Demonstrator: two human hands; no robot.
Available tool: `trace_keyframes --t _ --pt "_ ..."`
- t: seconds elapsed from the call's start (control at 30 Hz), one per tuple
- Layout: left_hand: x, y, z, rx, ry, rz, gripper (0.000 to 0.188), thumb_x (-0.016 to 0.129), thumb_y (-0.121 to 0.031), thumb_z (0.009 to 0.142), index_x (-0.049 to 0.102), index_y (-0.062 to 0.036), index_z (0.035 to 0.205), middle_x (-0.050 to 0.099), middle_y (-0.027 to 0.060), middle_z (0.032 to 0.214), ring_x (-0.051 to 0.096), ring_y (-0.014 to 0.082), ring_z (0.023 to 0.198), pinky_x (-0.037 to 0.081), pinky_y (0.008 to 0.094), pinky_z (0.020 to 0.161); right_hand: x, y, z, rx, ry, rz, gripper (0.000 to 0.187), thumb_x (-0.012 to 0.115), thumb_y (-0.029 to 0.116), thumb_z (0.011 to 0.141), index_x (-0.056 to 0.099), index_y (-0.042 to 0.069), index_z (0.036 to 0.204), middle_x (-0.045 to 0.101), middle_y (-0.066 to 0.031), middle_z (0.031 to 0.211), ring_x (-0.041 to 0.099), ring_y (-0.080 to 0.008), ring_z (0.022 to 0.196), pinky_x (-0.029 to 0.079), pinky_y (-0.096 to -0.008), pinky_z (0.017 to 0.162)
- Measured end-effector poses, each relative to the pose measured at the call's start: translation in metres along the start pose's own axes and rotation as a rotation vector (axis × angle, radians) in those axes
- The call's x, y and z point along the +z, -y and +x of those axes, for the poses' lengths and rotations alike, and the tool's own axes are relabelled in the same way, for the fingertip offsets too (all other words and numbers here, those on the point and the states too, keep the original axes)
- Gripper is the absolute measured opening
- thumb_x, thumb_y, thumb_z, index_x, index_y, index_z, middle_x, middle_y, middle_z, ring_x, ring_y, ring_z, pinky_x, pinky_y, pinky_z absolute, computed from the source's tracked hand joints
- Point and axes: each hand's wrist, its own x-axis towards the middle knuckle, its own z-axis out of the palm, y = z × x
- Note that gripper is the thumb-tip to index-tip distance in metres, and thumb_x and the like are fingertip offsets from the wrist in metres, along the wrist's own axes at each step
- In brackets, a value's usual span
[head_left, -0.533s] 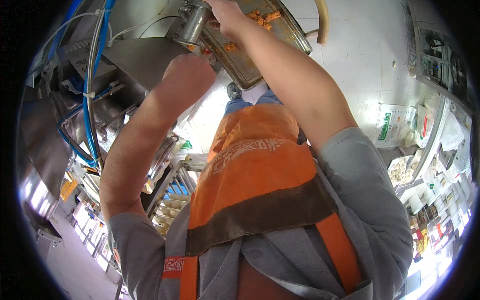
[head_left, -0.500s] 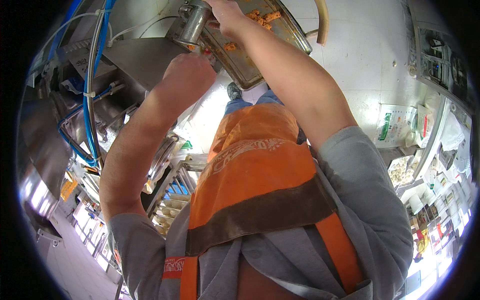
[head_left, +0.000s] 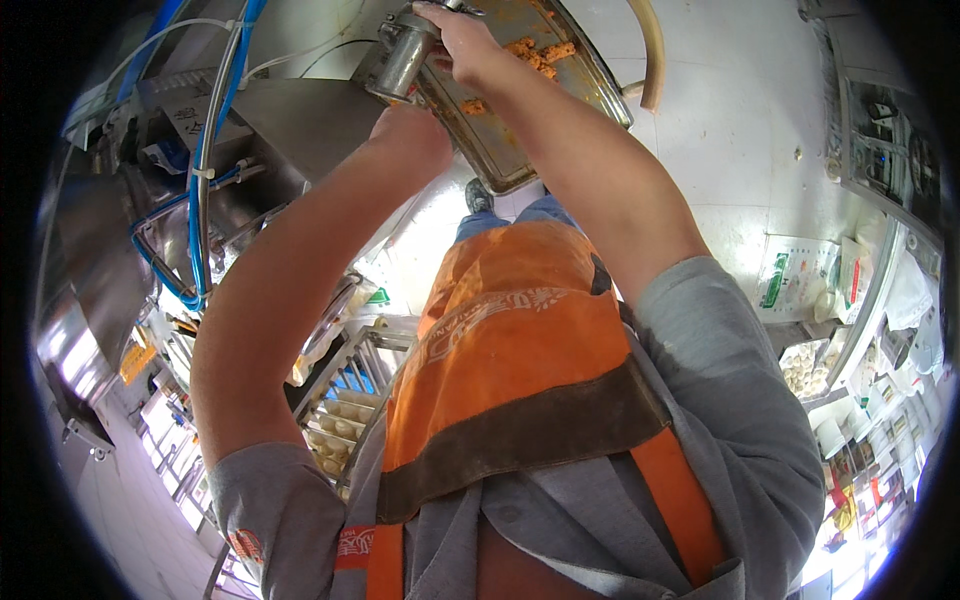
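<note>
A short metal cylinder (head_left: 408,62) with a flanged fitting juts out at the top, tilted over the left edge of a metal tray (head_left: 510,172). My right hand (head_left: 463,42) is at its upper end, fingers and thumb on either side of the fitting. Just below the cylinder's lower end, my left hand (head_left: 415,138) is closed, its back turned up. Its fingers are hidden, and a bit of orange stuff shows between it and the cylinder's mouth. Orange, crumbly food clumps (head_left: 540,57) lie in the tray, with a smaller piece (head_left: 473,106) nearer the cylinder.
To the left stand a steel machine housing (head_left: 300,125) and blue hoses (head_left: 208,150). A rack (head_left: 345,405) holding pale rounded pieces is beside my orange apron (head_left: 520,350). At right are a beige hose (head_left: 652,60), white sacks (head_left: 797,275) and a metal-framed shelf (head_left: 880,150) over pale floor tiles.
The view has shifted slightly, so most things sit a little lower and to the right. My left hand has moved closer up against the cylinder's lower end; my right hand stays on the fitting.
</note>
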Motion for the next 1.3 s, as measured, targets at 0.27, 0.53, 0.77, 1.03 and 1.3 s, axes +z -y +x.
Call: trace_keyframes --t 0.27,0.53,0.77,1.03,1.3 --pt "-0.018 0.014 0.002 0.048 0.152 -0.055 0.023 0.068 -0.005 0.077 0.074 -0.0032 0.1 0.072 0.0129 0.104 0.071 0.0267 0.098 0.058 0.0393 0.079 -0.003 0.005 -0.013 -0.018 0.034 0.091 0.034 0.079 0.037 0.081 0.072 0.011 0.1 0.063 -0.0026 0.087 0.055 -0.0161 0.075 0.042 -0.0342 0.063" --pt "-0.021 0.026 -0.002 0.012 0.144 -0.232 0.024 0.068 -0.003 0.075 0.073 -0.0006 0.099 0.072 0.0157 0.102 0.071 0.0298 0.096 0.058 0.0417 0.079 -0.01 0.009 -0.017 0.075 0.137 0.013 0.038 0.072 0.048 0.085 0.068 0.021 0.111 0.058 0.0018 0.105 0.054 -0.0208 0.093 0.044 -0.0382 0.083" --pt "-0.029 0.025 -0.003 0.006 0.132 -0.158 0.023 0.067 -0.002 0.076 0.073 -0.0001 0.099 0.071 0.0157 0.107 0.07 0.0306 0.101 0.057 0.0413 0.081 -0.008 0.01 -0.022 0.064 0.074 0.187 0.028 0.075 0.035 0.086 0.068 0.01 0.096 0.056 -0.0008 0.075 0.05 -0.0137 0.061 0.031 -0.0285 0.046" --pt "-0.01 0.003 -0.036 -0.139 -0.768 -0.352 0.019 0.07 0.0 0.073 0.066 -0.0001 0.092 0.065 0.0139 0.085 0.067 0.031 0.076 0.055 0.0405 0.066 -0.009 0.005 -0.019 0.166 0.058 0.131 0.029 0.069 0.042 0.09 0.063 0.015 0.099 0.059 -0.0012 0.093 0.054 -0.018 0.085 0.042 -0.0358 0.067" --pt "0.095 -0.089 -0.164 -0.598 -1.2 -1.728 0.009 0.059 0.001 0.094 0.06 0.0006 0.103 0.057 0.0 0.083 0.053 0.008 0.069 0.041 0.0209 0.06 -0.011 -0.005 -0.015 0.121 0.135 0.238 0.034 0.065 0.043 0.092 0.059 0.016 0.112 0.06 -0.0035 0.104 0.054 -0.0238 0.095 0.04 -0.0432 0.091"
